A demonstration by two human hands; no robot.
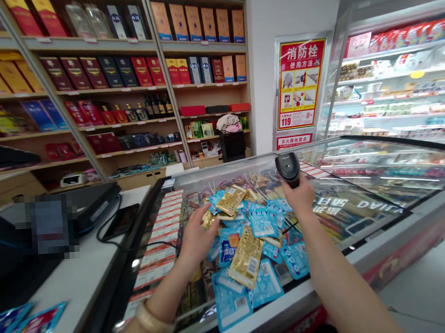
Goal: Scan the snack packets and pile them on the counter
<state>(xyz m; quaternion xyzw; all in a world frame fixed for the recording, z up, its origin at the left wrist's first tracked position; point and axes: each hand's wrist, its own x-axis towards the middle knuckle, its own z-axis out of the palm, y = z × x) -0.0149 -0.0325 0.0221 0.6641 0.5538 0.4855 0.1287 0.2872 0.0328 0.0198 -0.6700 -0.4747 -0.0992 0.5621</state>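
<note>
My right hand [300, 197] is wrapped round the handle of a black barcode scanner [288, 167], raised over the glass-topped freezer. My left hand [199, 235], a gold bracelet on its wrist, has its fingers apart at the left edge of a heap of snack packets. Its fingertips are close to a gold packet [231, 199] on top of the heap; whether they touch cannot be made out. Another gold packet [246, 258] with a barcode lies nearer the front, among several light blue packets [263, 222].
The freezer's metal front edge [269, 314] runs below the packets. Left is a white counter [83, 290] with a phone [121, 222], a black cable and two packets. Shelves of boxes [100, 88] and a lit display fridge [398, 85] stand behind.
</note>
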